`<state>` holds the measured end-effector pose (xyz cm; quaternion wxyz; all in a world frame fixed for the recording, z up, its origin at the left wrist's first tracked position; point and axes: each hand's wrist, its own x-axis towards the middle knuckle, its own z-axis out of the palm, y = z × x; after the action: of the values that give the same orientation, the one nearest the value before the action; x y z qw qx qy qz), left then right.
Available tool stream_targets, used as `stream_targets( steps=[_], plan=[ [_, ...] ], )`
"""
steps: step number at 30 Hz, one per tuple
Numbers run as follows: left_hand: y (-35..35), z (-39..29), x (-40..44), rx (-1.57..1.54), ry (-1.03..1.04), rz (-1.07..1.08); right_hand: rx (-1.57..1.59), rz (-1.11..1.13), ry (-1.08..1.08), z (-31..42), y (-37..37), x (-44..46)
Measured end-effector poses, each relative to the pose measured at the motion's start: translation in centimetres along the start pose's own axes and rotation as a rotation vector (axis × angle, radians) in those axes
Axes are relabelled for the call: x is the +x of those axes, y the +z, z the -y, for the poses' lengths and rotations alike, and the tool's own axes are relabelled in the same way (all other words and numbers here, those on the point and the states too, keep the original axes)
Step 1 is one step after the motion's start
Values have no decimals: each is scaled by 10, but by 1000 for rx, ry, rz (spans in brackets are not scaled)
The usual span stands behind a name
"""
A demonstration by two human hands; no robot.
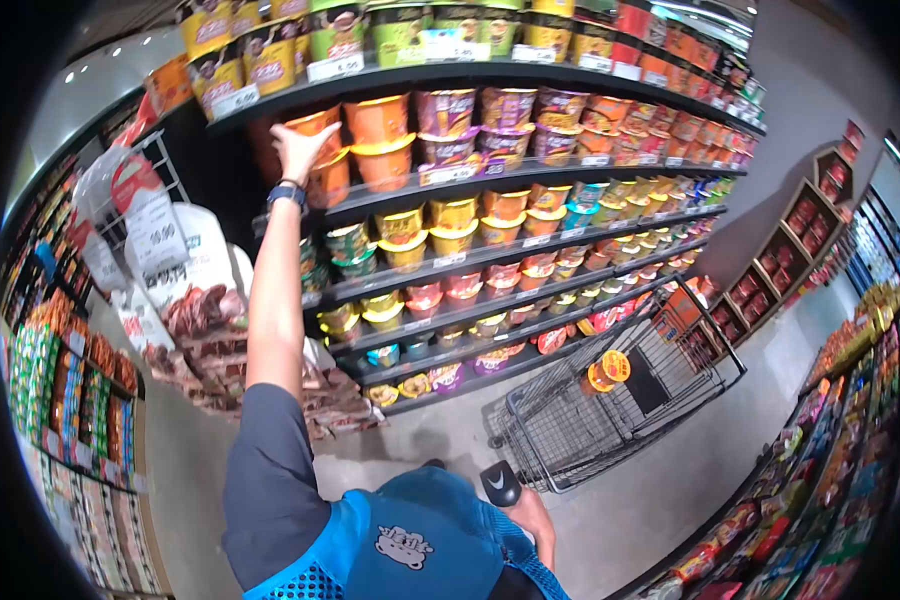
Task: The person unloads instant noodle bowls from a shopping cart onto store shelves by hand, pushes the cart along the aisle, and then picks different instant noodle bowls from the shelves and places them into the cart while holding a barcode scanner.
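Black shelf (370, 204) fills much of my head view, tier over tier of tubs (450, 115). Step in hand, I judge: getting hold of one tub near the left end. A next move would call for settling the grip, then a level draw outward, clear of the board (390, 78) overhead.

Grey wire cart (560, 450), right of me on smooth pale floor (590, 510): open mesh, hard thin bars. Yellow-and-orange tub (607, 370) inside.

Blue vest (410, 540) below, perforated edging; dark cloth sleeve (275, 470) on the raised arm. Left hand (298, 152): thumb and fingers spread wide across the front of an orange tub (315, 122), touching by the look; I cannot tell how firm the hold is. Right hand (532, 517): low beside the vest, partly hidden; cannot tell its opening, or whether it holds the dark piece (500, 484) by it.

Orange tub: upper tier, just above a second one (332, 182). Round, slick-looking wall; probably light, easily dented.

Smallest: dark watch (286, 193), left wrist.
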<state>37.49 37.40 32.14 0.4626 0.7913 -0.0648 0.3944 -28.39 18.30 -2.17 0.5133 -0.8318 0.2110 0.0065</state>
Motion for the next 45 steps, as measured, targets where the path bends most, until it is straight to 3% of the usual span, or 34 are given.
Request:
stream_targets(
  steps=[5,10,14,16,18,20,21,24,27,30,32,35,36,37,40,42,44,45],
  plan=[
    [-12,-8,-15,8,-22,-45,-32,-165,11,-29,-5,0],
    [-50,-37,-73,-166,347,-250,-23,-230,-82,-13,-16,12],
    [-92,-60,-172,-420,352,-265,-9,-179,-101,4,-24,21],
    [-108,-38,-240,-747,60,93,7,-36,-102,7,-34,22],
    [-121,-21,-316,-1263,-380,532,41,148,-96,19,-50,18],
    [-125,0,-391,-1416,-809,757,108,241,-180,35,-71,3],
    [-130,-8,-419,-1335,-868,848,141,233,-218,34,-78,-2],
    [-145,-43,-473,-1106,-798,1126,197,-12,-515,20,-71,-19],
    [-145,-48,-503,-899,-696,1297,184,229,-202,57,-86,-12],
    [-123,-67,-515,-833,-579,1424,347,-56,-283,27,-69,-27],
    [-101,-90,-522,-814,-539,1507,459,-169,-155,20,-69,-46],
    [-42,-95,-550,-612,-108,1656,471,-322,129,-11,-60,-76],
    [-23,-111,-559,-570,150,1642,460,-352,256,-20,-58,-85],
    [-4,-123,-574,-627,162,1696,451,-377,385,-26,-58,-89],
    [72,-132,-635,-639,85,1859,493,-495,423,-46,-62,-97],
    [123,-141,-686,-622,192,1806,575,-568,531,-48,-66,-101],
    [179,-126,-753,-743,-70,1847,692,-649,731,-55,-57,-99],
    [208,-116,-786,-774,-42,1757,782,-810,744,-63,-44,-97]
  ],
)
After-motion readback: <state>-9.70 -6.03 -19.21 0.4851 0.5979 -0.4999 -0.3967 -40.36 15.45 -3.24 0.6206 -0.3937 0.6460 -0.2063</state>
